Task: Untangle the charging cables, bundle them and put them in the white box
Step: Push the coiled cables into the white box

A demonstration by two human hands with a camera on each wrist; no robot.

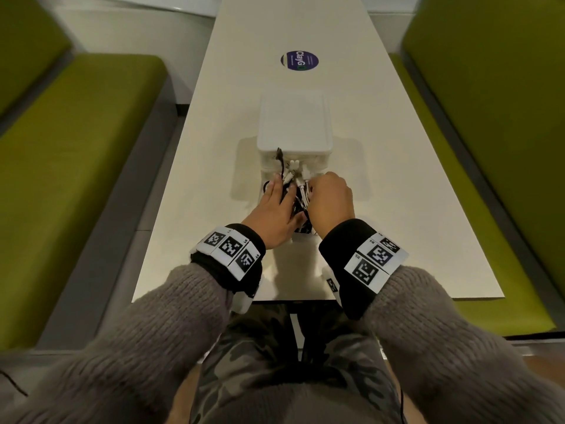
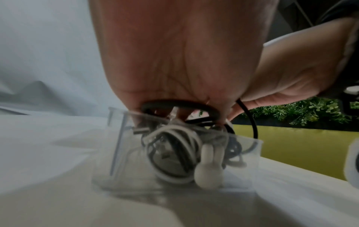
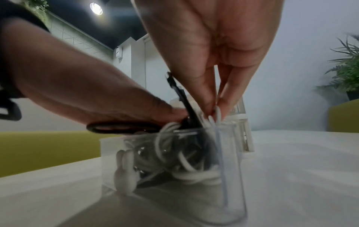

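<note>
The white translucent box (image 1: 301, 237) stands on the table near me, its lid (image 1: 295, 123) swung open on the far side. Coiled white cables (image 2: 174, 153) and black cables (image 3: 124, 128) fill it, with a white rabbit-shaped tie (image 2: 207, 169) against the wall. Several plugs (image 1: 293, 166) stick up at the far end. My left hand (image 1: 279, 194) lies flat with straight fingers pressing the black loop (image 2: 174, 103) down. My right hand (image 1: 330, 200) points down into the box, and its fingertips (image 3: 211, 107) pinch white cable ends (image 3: 218, 114).
The long cream table (image 1: 382, 209) carries a round purple sticker (image 1: 299, 60) beyond the lid. Green padded benches (image 1: 76, 148) run along both sides. The table's front edge (image 1: 397, 298) is just behind my wrists.
</note>
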